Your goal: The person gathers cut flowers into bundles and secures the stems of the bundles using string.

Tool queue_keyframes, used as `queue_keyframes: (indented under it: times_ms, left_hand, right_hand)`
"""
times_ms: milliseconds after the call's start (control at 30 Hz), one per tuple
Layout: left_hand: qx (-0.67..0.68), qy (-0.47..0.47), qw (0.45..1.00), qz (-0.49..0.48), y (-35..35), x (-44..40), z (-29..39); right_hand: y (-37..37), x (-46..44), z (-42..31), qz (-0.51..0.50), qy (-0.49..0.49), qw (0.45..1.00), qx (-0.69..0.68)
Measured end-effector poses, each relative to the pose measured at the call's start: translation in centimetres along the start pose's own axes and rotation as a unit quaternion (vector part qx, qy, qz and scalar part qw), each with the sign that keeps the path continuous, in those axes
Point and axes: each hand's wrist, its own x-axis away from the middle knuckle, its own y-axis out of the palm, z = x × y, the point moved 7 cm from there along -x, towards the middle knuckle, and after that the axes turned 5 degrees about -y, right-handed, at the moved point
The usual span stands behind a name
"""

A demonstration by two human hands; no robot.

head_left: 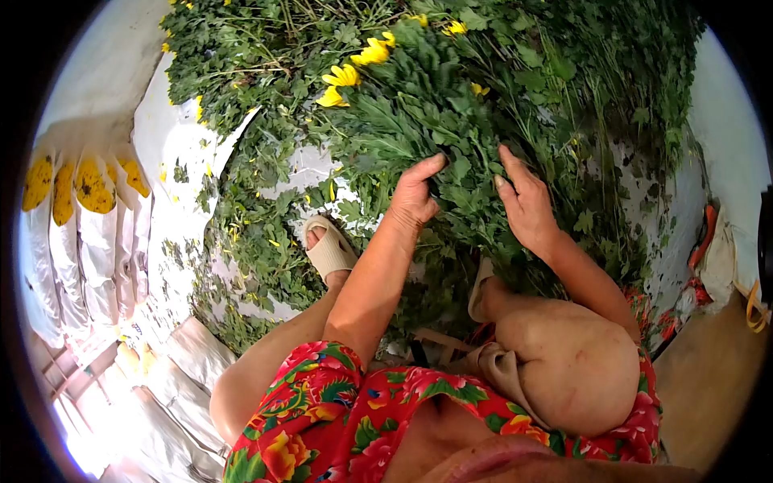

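A bushy bundle of dark green, lobed-leaf stems (451,121) lies between the bare left hand (415,193) and bare right hand (527,205), extending beyond both. The left thumb rests against its leaves; whether the partly hidden fingers are closed, I cannot tell. The right hand is spread open along its right side.

Head view, from above. The left hand (417,193) and right hand (529,201) flank a leafy bunch (460,161) with yellow flowers (344,76) toward its far end; the right fingers lie extended along its side. Cut greens (258,48) spread around it. White-wrapped bundles (98,262) line the left edge. A pale sandal (330,249) shows near the left forearm.
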Motion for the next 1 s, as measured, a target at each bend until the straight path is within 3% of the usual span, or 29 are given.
queue_keyframes:
  times_ms: [167, 233, 300, 367, 433, 467, 500, 533, 600, 633, 700, 767, 833, 900, 1000]
  left_hand:
    - [0.103, -0.035, 0.989, -0.103, -0.3, -0.7, 0.0]
    - [0.085, -0.029, 0.992, -0.089, -1.5, -1.6, 0.3]
    - [0.073, -0.012, 0.997, 0.001, -3.3, -2.3, 0.2]
    - [0.084, -0.010, 0.996, 0.006, -2.1, -1.8, 0.8]
    - [0.029, 0.009, 0.996, 0.087, -2.5, -1.5, 1.6]
    - [0.029, 0.007, 0.996, 0.089, -2.9, -1.7, 1.6]
    - [0.034, 0.006, 0.995, 0.089, -3.1, -2.0, 1.2]
    - [0.047, 0.009, 0.996, 0.074, -3.1, -2.4, 1.0]
    - [0.049, 0.014, 0.997, 0.063, -3.8, -2.9, 1.0]
    - [0.047, 0.013, 0.996, 0.069, -4.3, -3.0, 1.0]
    - [0.057, 0.037, 0.997, 0.043, -4.1, -3.2, 1.1]
    - [0.048, 0.052, 0.997, 0.023, -3.3, -3.1, 1.2]
    - [0.049, 0.014, 0.995, 0.087, -3.2, -2.6, 0.8]
    - [0.017, 0.041, 0.993, 0.114, -2.3, -2.2, 1.4]
    - [0.023, 0.059, 0.998, 0.018, -0.8, -3.1, 1.1]
  right_hand:
    - [1.8, -0.5, 0.8, -0.041, -0.006, 0.998, -0.044]
    - [2.5, -1.5, 1.0, -0.049, -0.015, 0.997, -0.058]
    - [3.2, -2.6, 1.1, -0.124, -0.037, 0.992, -0.011]
    - [3.1, -4.6, 4.3, -0.166, 0.081, 0.973, -0.140]
    - [-1.0, -7.3, 6.8, 0.060, 0.037, 0.995, -0.065]
    - [-2.0, -7.9, 8.6, 0.113, 0.018, 0.982, 0.150]
    - [-2.8, -8.2, 10.2, 0.159, -0.004, 0.919, 0.360]
    - [-3.2, -8.7, 12.0, 0.156, -0.005, 0.919, 0.361]
    - [-1.5, -9.2, 15.4, -0.015, 0.066, 0.960, 0.270]
    - [-1.4, -8.9, 15.5, -0.017, 0.068, 0.962, 0.266]
    - [-4.1, -8.2, 14.5, 0.128, 0.050, 0.988, 0.074]
    - [-5.9, -6.8, 11.8, 0.123, 0.068, 0.988, 0.070]
    - [-6.8, -4.9, 8.5, 0.132, 0.025, 0.991, 0.000]
    - [-6.5, -2.7, 5.7, 0.086, 0.116, 0.987, -0.066]
    - [-4.1, 0.0, 2.0, 0.021, 0.081, 0.993, -0.084]
